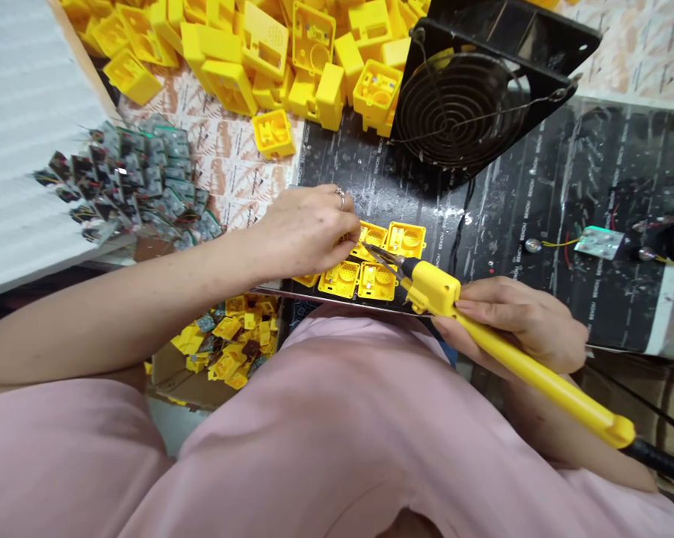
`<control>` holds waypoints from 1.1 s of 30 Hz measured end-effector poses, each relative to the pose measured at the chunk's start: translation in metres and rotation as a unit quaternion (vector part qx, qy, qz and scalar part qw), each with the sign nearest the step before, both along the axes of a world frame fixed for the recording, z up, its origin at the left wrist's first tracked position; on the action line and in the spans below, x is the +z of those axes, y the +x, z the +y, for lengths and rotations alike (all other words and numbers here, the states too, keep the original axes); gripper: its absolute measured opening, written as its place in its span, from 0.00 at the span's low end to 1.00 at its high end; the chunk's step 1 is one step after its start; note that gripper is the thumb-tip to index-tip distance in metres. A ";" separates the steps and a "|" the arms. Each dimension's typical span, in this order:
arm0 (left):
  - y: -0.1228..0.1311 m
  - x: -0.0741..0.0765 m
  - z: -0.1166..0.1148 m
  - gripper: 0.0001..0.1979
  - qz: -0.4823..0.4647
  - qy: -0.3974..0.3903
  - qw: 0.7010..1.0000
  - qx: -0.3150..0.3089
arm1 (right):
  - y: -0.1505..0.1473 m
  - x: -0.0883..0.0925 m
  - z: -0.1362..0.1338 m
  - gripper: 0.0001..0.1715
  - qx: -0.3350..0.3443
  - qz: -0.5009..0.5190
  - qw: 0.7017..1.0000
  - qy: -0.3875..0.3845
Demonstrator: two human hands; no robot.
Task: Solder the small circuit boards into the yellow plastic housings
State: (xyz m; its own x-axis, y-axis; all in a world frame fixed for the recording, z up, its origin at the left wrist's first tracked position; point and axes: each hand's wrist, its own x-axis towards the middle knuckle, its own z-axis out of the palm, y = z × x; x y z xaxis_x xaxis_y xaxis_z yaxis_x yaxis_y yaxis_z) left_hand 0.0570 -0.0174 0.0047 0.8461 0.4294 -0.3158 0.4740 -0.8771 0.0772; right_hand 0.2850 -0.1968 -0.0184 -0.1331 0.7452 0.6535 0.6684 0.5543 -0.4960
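Note:
My right hand (519, 321) is wrapped round the handle of a yellow soldering iron (438, 288), whose metal tip points left. Beside that tip my left hand (314, 228) is bent down over a row of small yellow plastic housings (377, 281), its fingers pressed together. Whatever those fingers pinch is hidden by the hand. The housings lie open side up in two rows at the table's front edge, and small parts show inside them. The tip is above a housing in the far row; I cannot tell whether it touches.
A black fan (460, 104) stands behind the housings. Many loose yellow housings (314, 45) are heaped at the back. Circuit boards (140, 179) are piled at left, near white foam (23, 149). A cardboard box (174, 377) holds yellow parts below. A wired board (599, 242) lies right.

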 end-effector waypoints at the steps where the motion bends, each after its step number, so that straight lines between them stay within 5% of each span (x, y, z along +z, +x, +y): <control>1: 0.002 0.002 0.000 0.21 0.012 -0.001 1.000 0.003 | 0.000 0.000 0.000 0.16 0.000 -0.006 1.000 -0.003; 6: 0.009 0.008 -0.001 0.21 0.057 -0.007 0.998 0.010 | -0.002 0.004 0.003 0.16 0.021 -0.008 1.000 -0.008; 12: 0.007 0.003 -0.003 0.22 0.035 0.031 0.999 0.011 | -0.003 0.024 0.006 0.10 0.074 -0.125 0.989 -0.038; 19: 0.009 0.005 -0.002 0.19 0.046 0.005 0.999 0.025 | 0.008 0.025 -0.007 0.07 0.014 -0.077 0.990 -0.120; 23: 0.008 0.004 -0.001 0.18 0.030 0.011 0.999 0.019 | 0.009 0.018 -0.009 0.07 0.012 -0.047 0.994 -0.094; 29: 0.007 0.001 -0.003 0.17 0.028 0.020 0.999 0.011 | 0.010 0.009 -0.003 0.21 -0.007 -0.007 0.999 -0.039; 33: 0.001 0.007 0.005 0.15 -0.024 -0.042 0.998 0.033 | 0.009 0.004 -0.006 0.34 -0.051 -0.019 0.998 -0.041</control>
